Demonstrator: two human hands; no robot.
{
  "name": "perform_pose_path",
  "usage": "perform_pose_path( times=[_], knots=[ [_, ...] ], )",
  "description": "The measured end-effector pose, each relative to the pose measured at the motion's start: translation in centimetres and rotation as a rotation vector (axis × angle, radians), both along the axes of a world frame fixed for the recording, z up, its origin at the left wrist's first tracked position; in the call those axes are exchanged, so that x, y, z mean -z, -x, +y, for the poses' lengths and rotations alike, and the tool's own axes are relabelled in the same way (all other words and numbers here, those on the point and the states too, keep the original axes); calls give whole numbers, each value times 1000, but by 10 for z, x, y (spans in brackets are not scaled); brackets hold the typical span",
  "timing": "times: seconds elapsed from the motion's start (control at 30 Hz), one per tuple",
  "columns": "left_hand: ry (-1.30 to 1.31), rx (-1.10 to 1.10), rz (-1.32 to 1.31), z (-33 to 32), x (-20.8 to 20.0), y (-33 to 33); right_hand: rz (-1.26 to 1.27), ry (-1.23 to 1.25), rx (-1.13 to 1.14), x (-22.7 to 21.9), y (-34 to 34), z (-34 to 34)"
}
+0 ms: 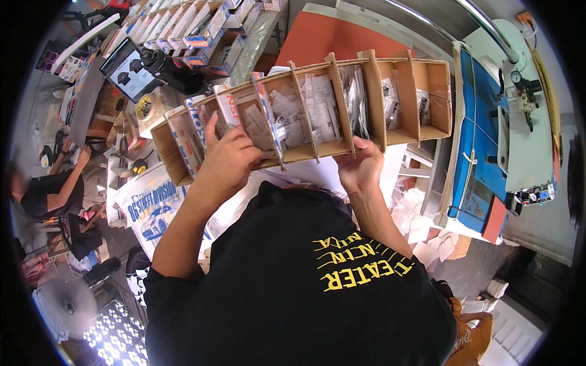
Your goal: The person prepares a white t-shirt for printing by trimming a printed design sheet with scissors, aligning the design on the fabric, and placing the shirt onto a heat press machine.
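Observation:
A long brown cardboard tray (437, 91) with upright dividers lies slanted across the view in front of me. Small black-and-white printed labels (321, 113) fill several compartments in loose stacks, and darker strips (356, 104) stand on edge in another. My left hand (229, 152) lies over the near wall toward the tray's left end, its index finger raised apart from the others; its fingertips reach a left-hand compartment, and I see nothing held. With the thumb over the near edge, my right hand (361, 166) grips the tray right of its middle; its other fingers are mostly hidden beneath.
Beyond the tray at left are a tablet (128, 70), a black bottle (174, 72) and a tape roll (145, 107). Boxes of packets (210, 30) stand farther back. A blue-topped table (479, 146) is at right. Another person's hand (82, 155) shows far left; a fan (67, 299) stands lower left.

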State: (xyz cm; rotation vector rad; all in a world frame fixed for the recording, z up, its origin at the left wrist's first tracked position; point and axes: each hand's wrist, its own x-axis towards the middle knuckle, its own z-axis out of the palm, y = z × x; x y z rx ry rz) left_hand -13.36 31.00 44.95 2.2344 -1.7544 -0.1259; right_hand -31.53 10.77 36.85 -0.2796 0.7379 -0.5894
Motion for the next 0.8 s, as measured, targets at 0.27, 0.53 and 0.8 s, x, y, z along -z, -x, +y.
perform_pose_path(
  times=[0.27,0.53,0.8],
  knots=[
    [181,-182,-261,-11,-1,-7,-38,-42,-20,3,-5,3],
    [225,-262,-304,-18,-14,-19,-59,-73,-21,5,-6,4],
    [216,-297,-227,-21,-9,-24,-63,-9,8,5,-7,8]
  ],
)
